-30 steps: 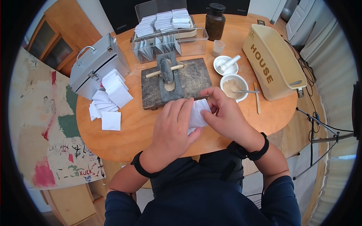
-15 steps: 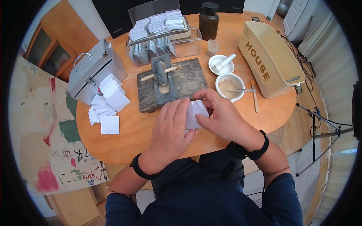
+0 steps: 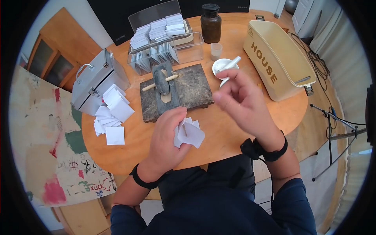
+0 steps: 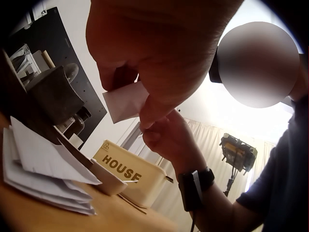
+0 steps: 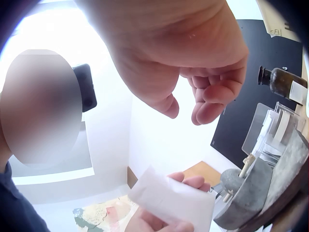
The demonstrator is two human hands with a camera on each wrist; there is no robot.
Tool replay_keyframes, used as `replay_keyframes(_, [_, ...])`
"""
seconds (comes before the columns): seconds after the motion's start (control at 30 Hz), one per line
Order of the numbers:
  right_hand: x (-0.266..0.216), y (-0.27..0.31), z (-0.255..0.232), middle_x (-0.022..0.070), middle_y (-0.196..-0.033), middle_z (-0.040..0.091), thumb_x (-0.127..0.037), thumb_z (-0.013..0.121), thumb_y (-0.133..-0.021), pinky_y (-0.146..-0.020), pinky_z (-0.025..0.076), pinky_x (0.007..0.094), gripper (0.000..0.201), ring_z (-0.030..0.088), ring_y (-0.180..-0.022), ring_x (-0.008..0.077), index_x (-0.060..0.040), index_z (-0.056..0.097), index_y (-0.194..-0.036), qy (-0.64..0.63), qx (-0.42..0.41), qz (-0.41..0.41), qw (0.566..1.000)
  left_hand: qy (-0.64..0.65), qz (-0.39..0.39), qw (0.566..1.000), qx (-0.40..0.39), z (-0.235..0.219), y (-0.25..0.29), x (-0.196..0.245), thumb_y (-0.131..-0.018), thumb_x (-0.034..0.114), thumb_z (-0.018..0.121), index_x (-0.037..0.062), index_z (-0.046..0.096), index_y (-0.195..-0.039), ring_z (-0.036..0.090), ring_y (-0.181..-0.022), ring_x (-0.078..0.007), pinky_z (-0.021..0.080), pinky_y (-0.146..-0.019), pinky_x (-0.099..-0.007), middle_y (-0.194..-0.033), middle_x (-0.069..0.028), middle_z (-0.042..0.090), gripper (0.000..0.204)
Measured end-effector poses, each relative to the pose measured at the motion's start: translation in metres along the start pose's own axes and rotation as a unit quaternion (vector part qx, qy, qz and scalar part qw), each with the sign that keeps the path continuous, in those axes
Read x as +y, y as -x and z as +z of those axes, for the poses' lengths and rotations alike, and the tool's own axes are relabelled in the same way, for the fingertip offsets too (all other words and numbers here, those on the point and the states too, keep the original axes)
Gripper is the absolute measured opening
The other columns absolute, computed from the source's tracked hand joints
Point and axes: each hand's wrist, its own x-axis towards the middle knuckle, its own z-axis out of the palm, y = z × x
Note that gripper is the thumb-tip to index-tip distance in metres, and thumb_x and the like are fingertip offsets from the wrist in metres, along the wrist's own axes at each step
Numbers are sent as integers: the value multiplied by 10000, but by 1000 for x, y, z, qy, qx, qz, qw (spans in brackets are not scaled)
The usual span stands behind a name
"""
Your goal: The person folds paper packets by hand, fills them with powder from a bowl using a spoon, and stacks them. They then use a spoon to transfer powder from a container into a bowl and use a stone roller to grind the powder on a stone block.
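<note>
My left hand [image 3: 166, 139] pinches a folded white paper [image 3: 191, 135] above the front of the table; its top flares apart. The same paper [image 5: 174, 200] shows pale and creased in the right wrist view, left fingers behind it. To its right, my right hand [image 3: 248, 107] is raised away from the paper, thumb and fingers loosely bent with a gap between them. Nothing is visible in that hand [image 5: 193, 67]. Behind it, the bowl of powder is mostly hidden. More white papers [image 4: 43, 169] lie below the left hand in the left wrist view.
A stone roller [image 3: 161, 81] with a wooden rod stands on a dark board [image 3: 196, 86]. Left are loose packets [image 3: 115, 135] and a metal case [image 3: 98, 82]. Behind stand a clear organizer [image 3: 192, 51] and brown jar [image 3: 211, 25]; right are a mortar [image 3: 219, 64] and beige bin [image 3: 266, 64].
My right hand has let go of the paper and moved up and right, now covering the powder bowl. The paper stays in my left hand, tilted differently, its top more spread.
</note>
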Motion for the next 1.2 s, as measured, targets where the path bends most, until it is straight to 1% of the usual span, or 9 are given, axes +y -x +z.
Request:
replay_keyframes(0.27, [22,-60,-46,2,-743,587,-105,619,-932,-562,410,181,250,513,-634,39,-1,550,-1148,-88,192,-95,973,-119,6,990,-73,-7,-42,18,-658,48,767,-4,516,-1252,537,-1073,-366,441,-924,-432,-1175,-176,543,647])
replay_keyframes(0.43, [42,-61,-65,10,-737,585,-115,606,-938,-481,360,168,179,492,-586,38,-25,579,-1091,-169,218,-99,956,-183,54,972,-136,7,-88,21,-653,63,782,1,553,-1198,528,-1063,-353,419,-944,-428,-1125,-167,538,595])
replay_keyframes(0.63, [57,-56,-72,7,-732,580,-103,602,-940,-488,367,169,131,495,-588,43,-37,589,-1052,-222,230,-115,940,-261,172,936,-162,48,-132,6,-737,50,643,-22,598,-1082,537,-988,-309,424,-918,-397,-997,-141,555,356])
replay_keyframes(0.83, [58,-52,-77,7,-734,580,-89,601,-935,-498,375,176,125,494,-596,40,-24,579,-1039,-233,238,-115,936,-337,256,880,-215,82,-144,-1,-773,67,576,-14,625,-926,526,-912,-244,421,-923,-358,-880,-106,538,181])
replay_keyframes(0.9, [56,-52,-77,6,-734,579,-88,600,-934,-498,375,176,126,493,-596,41,-21,576,-1038,-234,245,-109,935,-404,275,838,-243,86,-144,-1,-773,73,575,-11,631,-913,528,-920,-240,421,-921,-358,-877,-108,540,173])
replay_keyframes(1.03, [58,-51,-80,6,-736,583,-81,601,-931,-502,374,173,129,495,-599,42,-19,570,-1040,-236,243,-102,935,-408,274,836,-246,83,-145,-1,-771,69,575,-7,635,-922,531,-924,-244,434,-915,-354,-885,-109,546,180])
replay_keyframes(1.1, [58,-51,-81,5,-737,585,-82,599,-933,-508,378,174,127,497,-605,42,-20,569,-1040,-234,244,-96,936,-332,193,896,-223,78,-147,-2,-759,80,632,-3,628,-972,536,-942,-271,444,-922,-363,-920,-114,552,228])
replay_keyframes(1.13, [58,-51,-82,5,-738,587,-82,596,-935,-514,382,175,124,499,-610,41,-21,568,-1040,-230,246,-91,937,-334,196,895,-223,72,-148,-3,-759,80,632,-3,628,-972,536,-942,-271,444,-922,-363,-920,-114,552,228])
replay_keyframes(1.2, [56,-51,-80,4,-736,587,-84,596,-935,-526,389,178,123,502,-615,42,-24,569,-1039,-230,246,-76,938,-268,76,936,-217,60,-147,-5,-736,103,711,6,604,-1091,539,-997,-307,450,-927,-376,-1003,-129,567,383])
